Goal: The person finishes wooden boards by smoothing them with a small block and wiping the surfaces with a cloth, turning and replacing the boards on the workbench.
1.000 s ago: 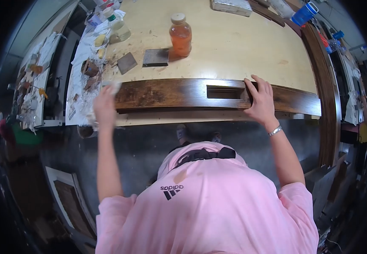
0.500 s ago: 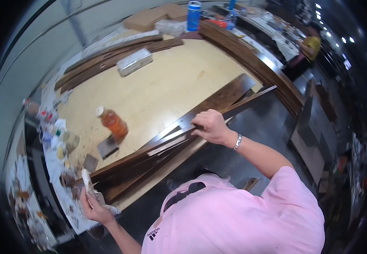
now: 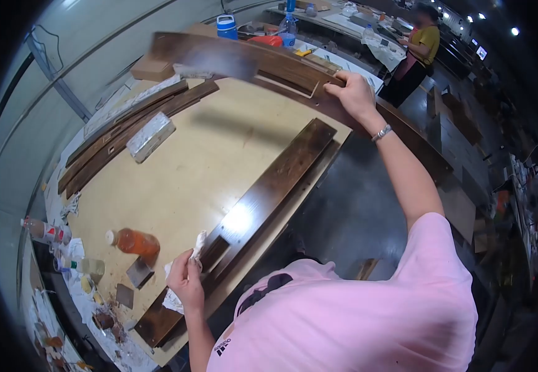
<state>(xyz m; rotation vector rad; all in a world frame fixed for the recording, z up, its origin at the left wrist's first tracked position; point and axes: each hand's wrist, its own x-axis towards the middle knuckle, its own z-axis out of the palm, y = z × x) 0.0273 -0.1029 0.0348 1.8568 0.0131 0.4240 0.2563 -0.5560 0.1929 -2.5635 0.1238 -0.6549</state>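
My right hand [image 3: 354,98] grips a dark brown wooden board [image 3: 281,68] by a slot near its middle. The board is raised over the far right of the table, its far end blurred. Pinched in my left hand [image 3: 186,279] is a crumpled white cloth [image 3: 199,247]. Below that hand, another dark board [image 3: 263,186] with a rectangular slot lies along the table's near edge, on top of more dark wood. Left of the cloth, a bottle of orange liquid [image 3: 137,242] stands beside a dark square block [image 3: 139,273].
On the pale table [image 3: 207,161] are a wrapped block [image 3: 151,137] and several dark strips [image 3: 111,139]. A blue-and-white jug [image 3: 226,27] is behind the raised board. Bottles and stained scraps line the left edge. A person in yellow [image 3: 427,43] stands at another table.
My right hand has lifted a board off the near-edge stack and swung it away to the far right. My left hand moved inward with the cloth. The view has turned right.
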